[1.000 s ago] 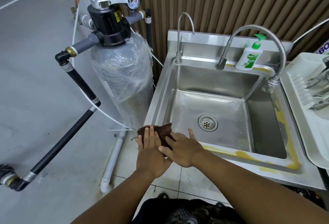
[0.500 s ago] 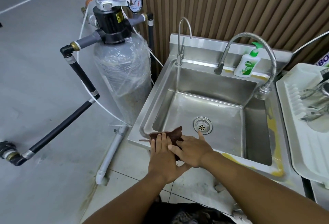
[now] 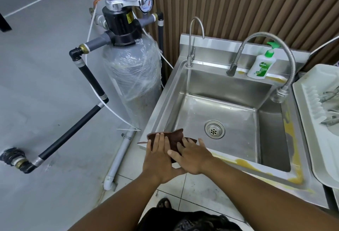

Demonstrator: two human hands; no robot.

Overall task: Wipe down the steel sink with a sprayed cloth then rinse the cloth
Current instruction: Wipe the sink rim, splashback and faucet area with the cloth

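The steel sink (image 3: 159, 110) fills the middle right, with its drain (image 3: 214, 129) in the basin floor. A dark brown cloth (image 3: 175, 137) lies on the sink's near-left rim corner. My left hand (image 3: 159, 156) presses flat on the cloth's left part, fingers straight and together. Beside it, my right hand (image 3: 195, 156) presses on the cloth's right part, and its thumb crosses toward the left hand. Much of the cloth is hidden beneath both hands.
A plastic-wrapped filter tank (image 3: 132, 87) with pipes stands left of the sink. A thin tap (image 3: 190, 54), a flexible faucet (image 3: 287, 60) and a soap bottle (image 3: 260, 65) line the back rim. Yellow stains (image 3: 244, 162) run along the front rim. A white dish rack (image 3: 315, 120) sits right.
Both hands stay pressed on the cloth and have slid it slightly from outside the sink's left corner onto the front rim. The view has shifted.
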